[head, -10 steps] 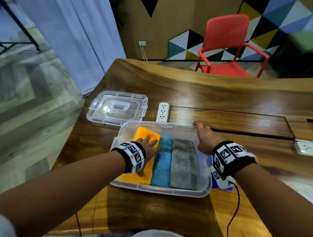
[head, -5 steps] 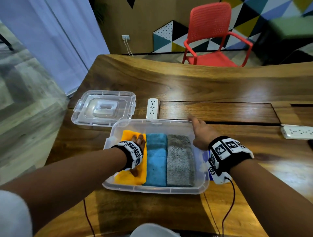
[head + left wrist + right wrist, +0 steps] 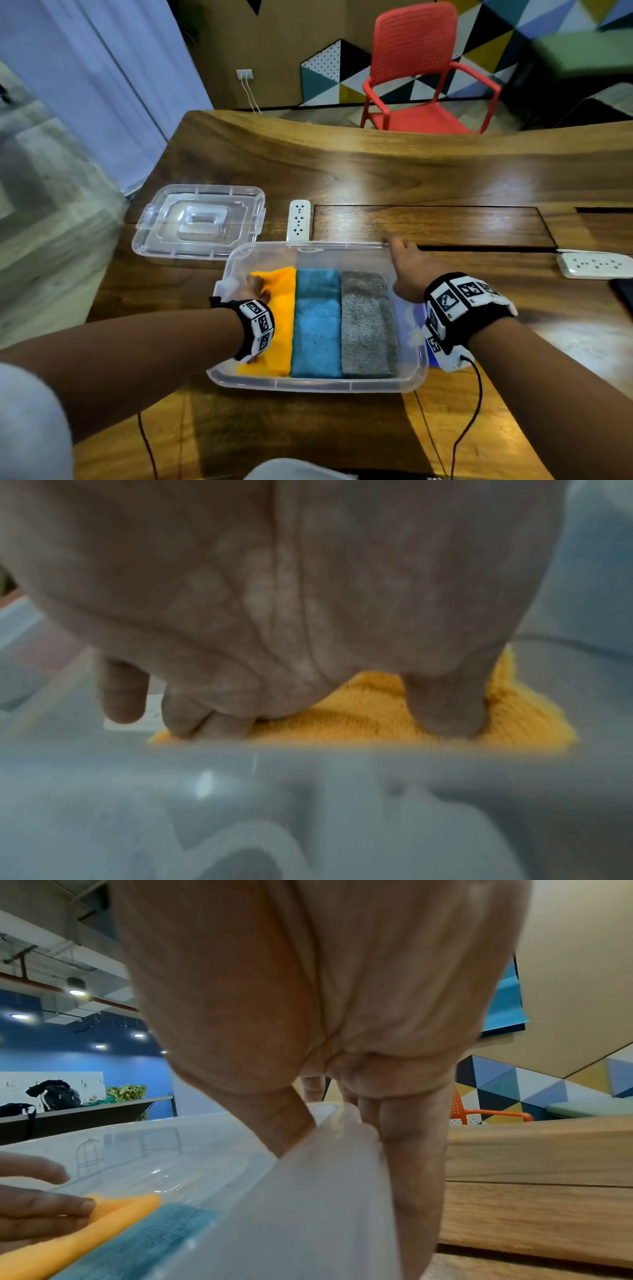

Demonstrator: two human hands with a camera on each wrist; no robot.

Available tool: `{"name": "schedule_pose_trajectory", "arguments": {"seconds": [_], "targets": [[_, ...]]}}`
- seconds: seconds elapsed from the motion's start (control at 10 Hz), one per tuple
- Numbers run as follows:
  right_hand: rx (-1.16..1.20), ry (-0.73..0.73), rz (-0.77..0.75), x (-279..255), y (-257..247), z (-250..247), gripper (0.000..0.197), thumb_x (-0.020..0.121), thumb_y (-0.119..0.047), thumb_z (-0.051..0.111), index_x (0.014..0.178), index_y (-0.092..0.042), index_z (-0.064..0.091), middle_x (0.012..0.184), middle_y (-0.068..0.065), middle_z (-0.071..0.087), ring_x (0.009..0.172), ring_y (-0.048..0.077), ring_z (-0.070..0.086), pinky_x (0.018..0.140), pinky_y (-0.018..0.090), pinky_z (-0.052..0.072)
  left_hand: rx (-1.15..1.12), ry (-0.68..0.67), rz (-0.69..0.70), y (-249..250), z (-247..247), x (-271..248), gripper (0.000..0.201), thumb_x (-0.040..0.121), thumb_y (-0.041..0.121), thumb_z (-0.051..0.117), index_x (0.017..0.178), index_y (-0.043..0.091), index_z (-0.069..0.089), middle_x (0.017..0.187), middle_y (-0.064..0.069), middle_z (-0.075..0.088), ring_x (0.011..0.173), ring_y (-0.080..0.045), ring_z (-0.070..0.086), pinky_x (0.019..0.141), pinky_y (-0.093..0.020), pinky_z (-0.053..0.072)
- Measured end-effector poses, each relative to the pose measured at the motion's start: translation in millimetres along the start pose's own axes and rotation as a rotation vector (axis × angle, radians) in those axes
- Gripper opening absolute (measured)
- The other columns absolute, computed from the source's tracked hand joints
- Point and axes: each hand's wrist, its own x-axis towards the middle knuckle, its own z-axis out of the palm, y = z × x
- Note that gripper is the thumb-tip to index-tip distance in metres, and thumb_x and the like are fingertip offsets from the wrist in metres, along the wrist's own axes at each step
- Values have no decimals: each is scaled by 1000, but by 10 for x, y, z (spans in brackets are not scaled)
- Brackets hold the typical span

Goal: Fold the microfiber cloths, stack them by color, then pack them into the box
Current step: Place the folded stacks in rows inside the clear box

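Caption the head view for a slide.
Left hand presses yellow cloth into box; right hand steadies its rim.

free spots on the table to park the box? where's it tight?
Bare wood beyond the wooden inset panel, toward the red chair, and nearest the camera in front of the box. Tight: lid and power strip border the box's far side; second strip on the right.

Head view: I see even indoor light, with pale glare patches on the glossy brown wooden table (image 3: pixel 428 164) at centre right.
Shadows: soft and dark under the clear plastic storage box (image 3: pixel 318 385), lower centre.
Edges: my wide lens bends the table's far edge; left border smeared.
Left wrist view: dim, blurred, my left hand (image 3: pixel 274 601) out of focus.
Right wrist view: brighter; round ceiling lamps (image 3: pixel 77 991) glow upper left; near box wall blurred.
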Motion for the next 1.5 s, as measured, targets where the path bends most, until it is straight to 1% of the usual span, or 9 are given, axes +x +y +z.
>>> {"name": "schedule_pose_trajectory", "arguments": {"seconds": [0.1, 0.2, 0.4, 0.5, 0.7, 0.9, 1.1, 1.4, 1.5], "targets": [[-6, 7, -8, 22, 17, 19, 91, 83, 4, 58, 151, -32, 9, 151, 17, 32, 87, 29, 58, 57, 30, 45, 275, -86, -62, -46, 300, 292, 120, 48, 46, -39, 155, 22, 10, 161, 6, 13, 147, -4, 16, 88, 3, 15], [12, 5, -18, 51, 44, 47, 93, 80, 4, 60, 149, -34, 10, 150, 18, 32, 97, 33, 61, 73, 40, 57, 1573, -243, 600, 34, 286, 465, 87, 78, 52, -39, 148, 3, -24, 162, 8, 12, 147, -5, 17, 102, -16, 38], [43, -15, -20, 117, 51, 102, 99, 76, 9, 63, 146, -38, 12, 152, 17, 28, 97, 33, 63, 79, 45, 60, -267, -234, -186, 33, -738, -216, 65, 93, 42, 58, 147, 16, 35, 154, -10, 33, 135, -30, 41, 100, -28, 43], [32, -23, -1, 116, 53, 95, 98, 76, 9, 63, 145, -40, 13, 153, 17, 26, 109, 40, 60, 84, 49, 59, -131, -294, 29, 115, -782, -307, 92, 72, 52, 73, 150, 19, 35, 159, -24, 12, 132, -46, 38, 94, -60, 43], [78, -16, -80, 64, 153, 55, 91, 85, -3, 63, 150, -40, 11, 157, 15, 27, 117, 37, 57, 91, 47, 56, 127, -308, 130, 268, -681, -411, 80, 97, 44, 53, 155, 7, 13, 159, -22, -6, 146, -45, 9, 112, -58, 26], [412, 122, -18, -68, 607, -17, 41, 103, -34, 48, 142, -22, 44, 120, 11, 66, 100, 31, 67, 84, 45, 58, -211, 20, 53, 241, -1660, -440, 13, 90, 23, 52, 89, 16, 63, 98, -9, 68, 81, -30, 65, 70, -37, 54], [210, 64, 86, -33, 1198, 420, 52, 92, -30, 66, 140, -18, 48, 138, 9, 53, 121, 30, 56, 98, 37, 47, -686, 198, 259, 1208, -2719, -643, 10, 89, 18, 54, 96, 13, 58, 91, -6, 59, 80, -21, 55, 69, -33, 45], [294, -50, 58, 173, 1968, 1518, 58, 82, -5, 69, 136, -1, 47, 132, 20, 48, 122, 43, 52, 102, 50, 45, -842, -136, 59, 2603, -2409, -228, 57, 93, 14, 55, 142, 2, 28, 145, -20, 33, 133, -37, 39, 105, -44, 41], [377, -56, 155, -120, 2092, 1298, 82, 80, -12, 74, 149, -21, 31, 140, 14, 42, 126, 37, 51, 104, 41, 43, -939, -205, -166, 2816, -2117, -76, 91, 87, 20, 67, 153, 7, 6, 157, -19, 8, 143, -38, 19, 112, -47, 33]]}}
